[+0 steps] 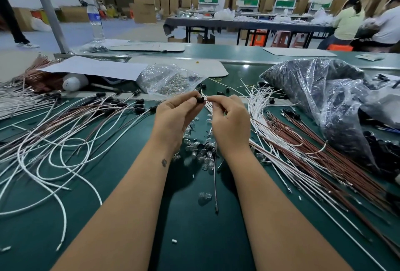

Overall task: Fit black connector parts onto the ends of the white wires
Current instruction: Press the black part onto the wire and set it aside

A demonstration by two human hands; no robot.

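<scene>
Above the middle of the green table [134, 184], my left hand [173, 115] pinches a small black connector part [200, 99] between thumb and fingers. My right hand [229, 119] pinches the end of a thin wire [208, 101] right beside the connector; its colour is hard to tell. Whether the wire end is inside the connector is hidden by my fingers. White wires with black connectors on their ends [138, 106] fan out to the left. Bare white wires [259, 106] lie in a bundle to the right.
Small clear bulbs [203, 149] lie scattered under my hands. A clear bag of bulbs [168, 80] sits behind, and plastic bags of black parts [320, 89] stand at the right. Brown wires [324, 158] lie at the right. A water bottle [95, 21] stands far left.
</scene>
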